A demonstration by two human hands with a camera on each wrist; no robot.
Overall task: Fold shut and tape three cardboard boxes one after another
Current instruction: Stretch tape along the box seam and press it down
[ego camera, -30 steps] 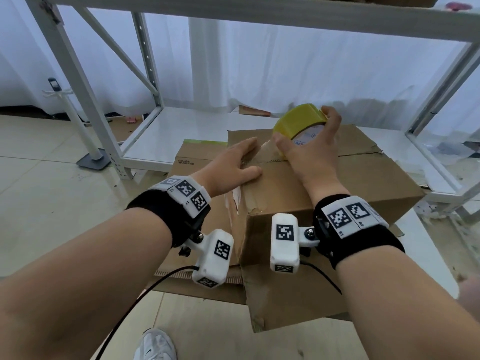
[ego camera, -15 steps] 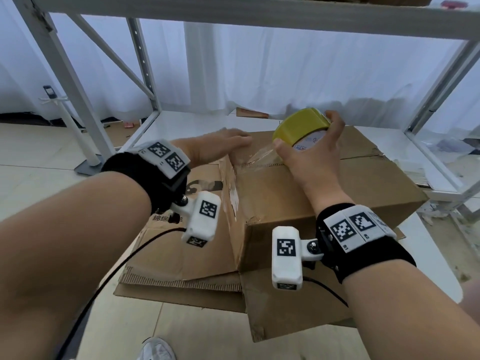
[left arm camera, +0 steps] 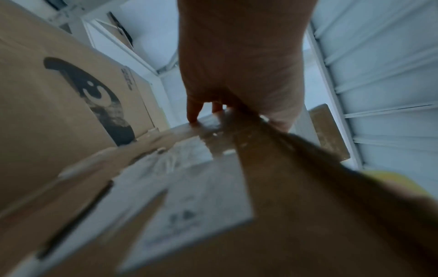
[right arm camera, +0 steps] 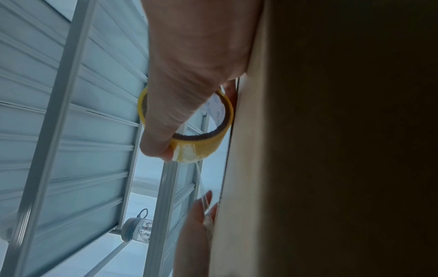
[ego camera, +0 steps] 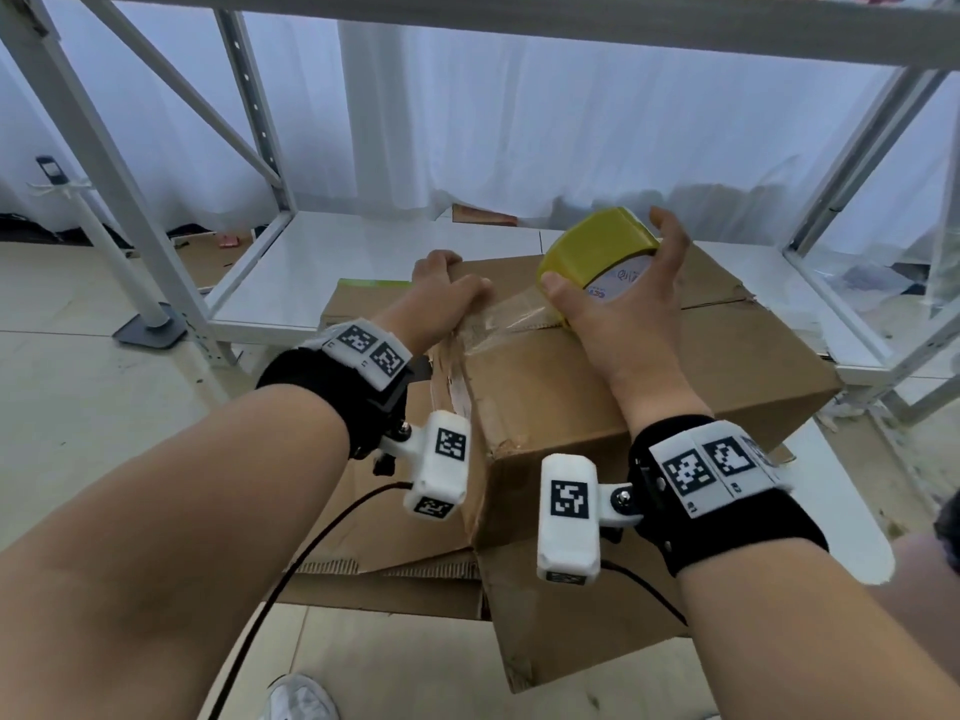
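A brown cardboard box (ego camera: 649, 387) stands with its top flaps folded shut. My right hand (ego camera: 618, 298) grips a yellow roll of clear tape (ego camera: 597, 252) on the box's top seam. A clear tape strip (ego camera: 511, 319) runs from the roll leftward to the box's left edge. My left hand (ego camera: 441, 298) presses that tape end down over the edge, thumb on top, the other fingers on the side face. In the right wrist view the tape roll (right arm camera: 201, 146) sits against the box (right arm camera: 331, 150). In the left wrist view the fingertips (left arm camera: 194, 116) touch the shiny tape.
Flattened cardboard (ego camera: 374, 537) with a printed panel (left arm camera: 94, 97) lies under and left of the box. A white metal rack (ego camera: 156, 252) surrounds it, with a low shelf (ego camera: 363, 252) behind. A white stand (ego camera: 140, 304) is on the floor at left. My shoe (ego camera: 301, 693) shows below.
My left hand slid from the box top to the left top edge and now presses the tape end there. My right hand drew the roll a little rightward, and the strip lengthened.
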